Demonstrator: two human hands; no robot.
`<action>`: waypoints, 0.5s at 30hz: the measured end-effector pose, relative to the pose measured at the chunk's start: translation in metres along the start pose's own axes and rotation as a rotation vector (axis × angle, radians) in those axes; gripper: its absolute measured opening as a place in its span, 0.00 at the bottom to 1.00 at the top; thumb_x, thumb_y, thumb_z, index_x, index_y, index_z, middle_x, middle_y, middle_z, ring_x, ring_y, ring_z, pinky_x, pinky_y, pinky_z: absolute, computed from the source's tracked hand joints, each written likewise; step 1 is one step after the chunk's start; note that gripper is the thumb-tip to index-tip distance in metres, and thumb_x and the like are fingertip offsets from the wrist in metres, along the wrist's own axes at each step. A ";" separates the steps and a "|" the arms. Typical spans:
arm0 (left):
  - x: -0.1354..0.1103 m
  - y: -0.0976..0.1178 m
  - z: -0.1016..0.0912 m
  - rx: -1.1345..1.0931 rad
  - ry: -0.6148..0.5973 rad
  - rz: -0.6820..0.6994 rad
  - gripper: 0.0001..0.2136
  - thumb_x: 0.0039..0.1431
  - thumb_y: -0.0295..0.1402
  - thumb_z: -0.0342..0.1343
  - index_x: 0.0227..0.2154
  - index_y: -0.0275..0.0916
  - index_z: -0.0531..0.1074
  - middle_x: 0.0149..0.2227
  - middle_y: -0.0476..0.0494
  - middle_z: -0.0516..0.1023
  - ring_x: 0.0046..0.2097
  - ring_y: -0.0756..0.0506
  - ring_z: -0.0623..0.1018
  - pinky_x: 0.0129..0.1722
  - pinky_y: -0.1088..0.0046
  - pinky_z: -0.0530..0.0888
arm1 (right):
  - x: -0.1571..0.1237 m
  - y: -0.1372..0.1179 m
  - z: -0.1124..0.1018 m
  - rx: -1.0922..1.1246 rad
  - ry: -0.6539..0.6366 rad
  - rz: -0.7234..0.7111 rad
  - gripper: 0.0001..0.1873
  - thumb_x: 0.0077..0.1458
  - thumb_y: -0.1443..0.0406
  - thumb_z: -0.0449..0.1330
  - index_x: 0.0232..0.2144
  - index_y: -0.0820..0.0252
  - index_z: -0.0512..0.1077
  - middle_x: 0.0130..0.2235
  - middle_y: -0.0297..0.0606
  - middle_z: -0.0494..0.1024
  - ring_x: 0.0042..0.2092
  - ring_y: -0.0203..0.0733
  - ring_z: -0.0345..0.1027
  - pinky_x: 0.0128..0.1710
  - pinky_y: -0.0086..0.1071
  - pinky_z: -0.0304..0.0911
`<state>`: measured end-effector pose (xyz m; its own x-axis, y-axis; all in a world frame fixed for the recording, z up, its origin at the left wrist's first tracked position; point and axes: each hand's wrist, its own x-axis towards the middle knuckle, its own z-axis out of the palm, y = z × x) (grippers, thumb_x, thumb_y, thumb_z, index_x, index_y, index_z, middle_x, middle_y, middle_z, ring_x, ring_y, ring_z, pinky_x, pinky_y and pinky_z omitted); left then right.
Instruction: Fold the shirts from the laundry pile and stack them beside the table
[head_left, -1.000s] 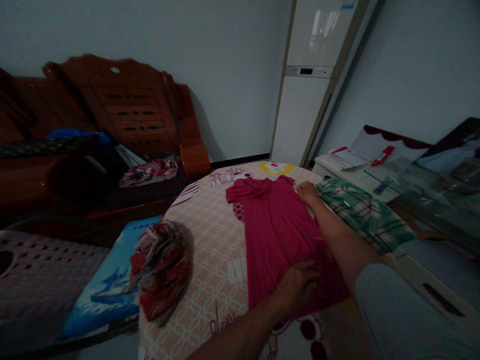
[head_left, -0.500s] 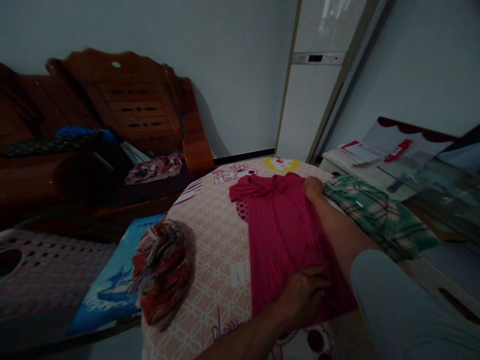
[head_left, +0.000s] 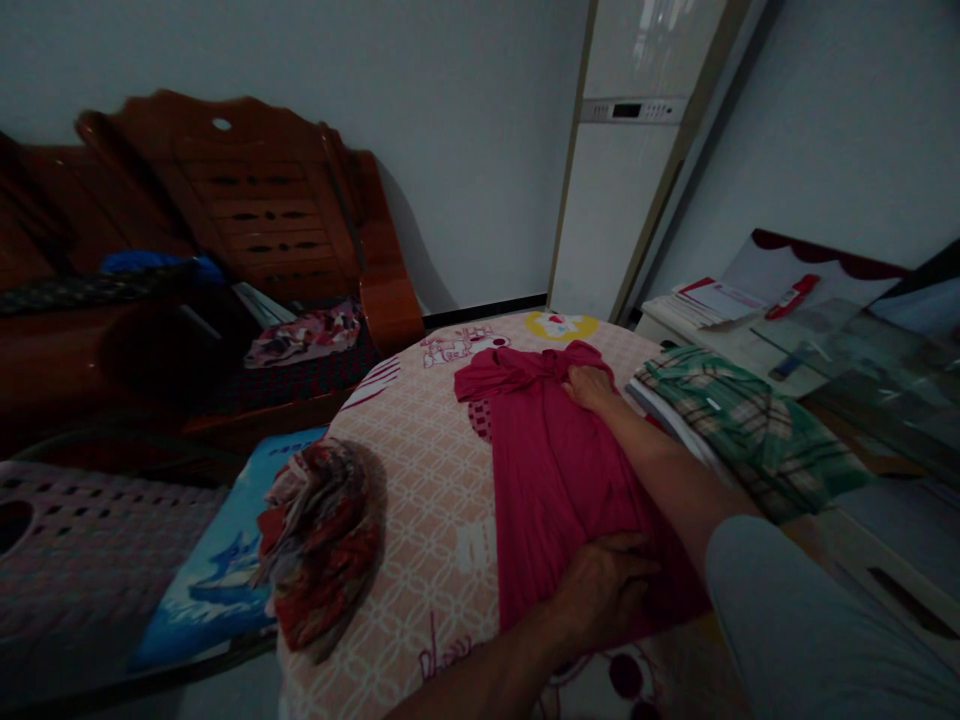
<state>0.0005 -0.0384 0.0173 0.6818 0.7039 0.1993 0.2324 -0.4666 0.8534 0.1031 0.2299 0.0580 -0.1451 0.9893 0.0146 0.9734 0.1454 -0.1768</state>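
Observation:
A dark pink T-shirt [head_left: 544, 480] lies spread on the round table, bunched into wrinkles along its far end around the neck and sleeves. My right hand [head_left: 591, 385] is closed on the fabric at that far end, toward the right side. Across the near part of the shirt rests my left hand [head_left: 604, 585], its fingers apart and lying on the cloth. A green plaid garment [head_left: 750, 425] sits folded at the table's right edge, beside my right forearm.
The patterned tablecloth [head_left: 420, 500] covers the table. A crumpled red-brown patterned cloth [head_left: 322, 545] lies at its left edge. Beyond stand a wooden bench [head_left: 277, 240] and a tall white air conditioner [head_left: 615, 200]. On the right, a white cabinet [head_left: 667, 320] holds papers.
My right hand has moved left along the shirt's far end, drawing its right edge inward. My left hand stays in place on the near part. The view has shifted slightly.

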 end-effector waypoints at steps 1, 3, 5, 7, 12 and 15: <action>0.000 0.000 0.000 -0.001 0.007 -0.009 0.17 0.60 0.25 0.50 0.50 0.37 0.76 0.59 0.39 0.72 0.61 0.43 0.70 0.59 0.67 0.68 | 0.003 0.000 0.001 -0.001 0.014 0.022 0.14 0.57 0.65 0.59 0.44 0.68 0.75 0.47 0.56 0.78 0.51 0.52 0.71 0.50 0.37 0.63; 0.000 0.001 0.001 -0.011 0.011 -0.021 0.17 0.60 0.25 0.50 0.50 0.36 0.76 0.58 0.39 0.73 0.60 0.43 0.71 0.59 0.67 0.69 | 0.012 0.002 0.000 0.056 0.065 0.093 0.14 0.57 0.69 0.56 0.44 0.68 0.76 0.47 0.55 0.79 0.52 0.51 0.71 0.51 0.37 0.63; 0.000 0.002 0.002 -0.024 0.000 -0.021 0.18 0.60 0.24 0.48 0.50 0.35 0.75 0.58 0.38 0.72 0.60 0.43 0.71 0.59 0.67 0.68 | 0.020 0.006 -0.002 0.267 0.119 0.209 0.14 0.55 0.69 0.55 0.42 0.66 0.77 0.43 0.52 0.80 0.52 0.52 0.72 0.52 0.37 0.64; 0.000 0.004 0.002 -0.037 0.001 -0.022 0.20 0.59 0.22 0.48 0.53 0.36 0.73 0.61 0.38 0.69 0.61 0.43 0.70 0.60 0.67 0.67 | 0.026 0.008 -0.003 0.503 0.138 0.309 0.13 0.54 0.68 0.55 0.37 0.64 0.79 0.35 0.47 0.81 0.46 0.52 0.75 0.49 0.38 0.67; 0.000 0.001 0.004 -0.065 0.060 -0.010 0.24 0.54 0.21 0.51 0.55 0.36 0.70 0.58 0.37 0.70 0.58 0.42 0.71 0.58 0.66 0.70 | 0.018 0.004 -0.003 0.763 0.050 0.296 0.15 0.58 0.69 0.51 0.41 0.67 0.76 0.27 0.41 0.79 0.29 0.42 0.76 0.33 0.34 0.73; 0.002 -0.003 0.006 -0.053 0.021 -0.003 0.18 0.53 0.22 0.53 0.47 0.35 0.75 0.46 0.38 0.76 0.48 0.44 0.76 0.48 0.71 0.74 | 0.000 0.011 -0.011 0.867 0.036 0.244 0.16 0.60 0.70 0.52 0.47 0.67 0.73 0.35 0.44 0.81 0.32 0.37 0.76 0.36 0.31 0.73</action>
<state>0.0051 -0.0391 0.0123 0.6666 0.7163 0.2063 0.1967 -0.4359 0.8782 0.1161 0.2312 0.0672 0.0677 0.9935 -0.0920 0.4989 -0.1136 -0.8592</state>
